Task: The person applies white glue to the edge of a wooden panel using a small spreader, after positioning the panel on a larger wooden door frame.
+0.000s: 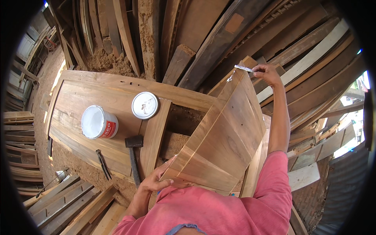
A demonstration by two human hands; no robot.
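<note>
A brown wooden panel (pixel 225 133), made of joined boards, leans tilted against my body. My left hand (pixel 156 179) is closed on its lower left edge. Out at the panel's far corner, my right hand (pixel 268 74) pinches a thin flat stick (pixel 243 68) smeared with white paste. A blob of white paste (pixel 230 78) clings to the panel edge just below the stick. To the left, an open white bucket (pixel 93 123) with white paste inside stands on a larger wooden door panel (pixel 72 94). Its round white lid (pixel 145 105) lies beside it.
A dark-headed mallet (pixel 134 150) and pincers (pixel 103 164) lie along the door panel's near side. Stacked planks (pixel 164 35) crowd the far side and the right. More boards (pixel 70 203) lie at lower left, near a small white can (pixel 60 175) on sawdust-covered ground.
</note>
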